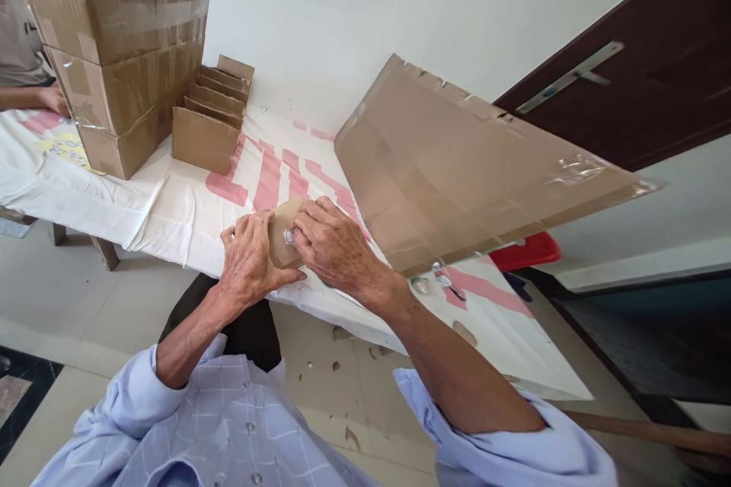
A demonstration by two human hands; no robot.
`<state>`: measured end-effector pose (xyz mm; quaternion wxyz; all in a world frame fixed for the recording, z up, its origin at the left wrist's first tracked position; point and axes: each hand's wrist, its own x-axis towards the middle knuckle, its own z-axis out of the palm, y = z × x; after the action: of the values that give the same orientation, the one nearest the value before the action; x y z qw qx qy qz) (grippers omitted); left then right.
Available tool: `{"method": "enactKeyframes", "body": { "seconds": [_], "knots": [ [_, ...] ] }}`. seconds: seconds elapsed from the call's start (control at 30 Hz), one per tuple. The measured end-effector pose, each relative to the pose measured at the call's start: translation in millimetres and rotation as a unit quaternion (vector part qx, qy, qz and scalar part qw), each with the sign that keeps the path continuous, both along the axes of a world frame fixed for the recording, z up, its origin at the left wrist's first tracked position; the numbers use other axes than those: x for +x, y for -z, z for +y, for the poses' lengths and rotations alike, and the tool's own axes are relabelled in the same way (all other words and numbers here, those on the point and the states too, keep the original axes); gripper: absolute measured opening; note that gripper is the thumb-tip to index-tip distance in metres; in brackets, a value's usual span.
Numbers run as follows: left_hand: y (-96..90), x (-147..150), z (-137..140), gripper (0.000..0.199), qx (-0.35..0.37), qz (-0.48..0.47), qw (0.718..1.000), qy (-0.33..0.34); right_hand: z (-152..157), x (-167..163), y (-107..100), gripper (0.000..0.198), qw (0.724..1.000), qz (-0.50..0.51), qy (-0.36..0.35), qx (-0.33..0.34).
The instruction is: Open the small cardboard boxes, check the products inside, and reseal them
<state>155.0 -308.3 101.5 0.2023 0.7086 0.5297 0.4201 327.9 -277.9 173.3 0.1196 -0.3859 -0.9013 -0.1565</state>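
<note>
A small brown cardboard box (pixel 279 249) is held over the front edge of the cloth-covered table. My left hand (pixel 247 259) grips it from the left side, with the thumb along its near edge. On the box's face sits a small white sticker with a blue border (pixel 288 237). My right hand (pixel 334 247) is closed, its bent fingers against the box's right part, right beside the sticker. Whatever those fingertips may pinch is hidden.
Stacked taped cartons (pixel 137 61) and a row of small open boxes (pixel 209 125) stand on the left. A large cardboard sheet (pixel 457 167) leans at the right, near a tape roll (pixel 421 286). Another person's hand (pixel 55 100) shows far left. Scraps lie on the floor.
</note>
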Motion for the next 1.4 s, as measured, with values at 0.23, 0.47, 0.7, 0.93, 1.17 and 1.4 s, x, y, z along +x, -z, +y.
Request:
{"method": "enactKeyframes", "body": {
  "seconds": [0.23, 0.47, 0.7, 0.93, 1.17, 1.4],
  "knots": [
    [1.5, 1.6, 1.2, 0.098, 0.011, 0.005, 1.000, -0.002, -0.6, 1.4, -1.5, 0.028, 1.000, -0.003, 0.012, -0.006],
    [3.5, 1.8, 0.6, 0.097, 0.019, 0.004, 1.000, -0.002, 1.4, -2.0, -3.8, 0.022, 0.999, -0.030, 0.028, -0.019],
    [-0.2, 2.7, -0.7, 0.096, 0.009, 0.006, 1.000, -0.003, 4.9, -2.2, -3.0, 0.023, 0.999, -0.034, 0.035, -0.022],
    [-3.0, 2.0, -1.8, 0.096, -0.003, 0.010, 1.000, -0.001, 5.0, -1.4, -5.6, 0.023, 0.999, -0.025, 0.024, -0.036],
    [-3.2, 2.2, -0.7, 0.097, -0.009, 0.010, 1.000, -0.006, 3.6, 1.0, -7.8, 0.024, 0.999, -0.028, 0.012, -0.033],
    [-2.6, 2.9, -1.4, 0.098, -0.001, 0.012, 1.000, -0.005, -2.7, -0.4, -5.1, 0.029, 0.999, -0.027, 0.019, -0.015]
  ]
}}
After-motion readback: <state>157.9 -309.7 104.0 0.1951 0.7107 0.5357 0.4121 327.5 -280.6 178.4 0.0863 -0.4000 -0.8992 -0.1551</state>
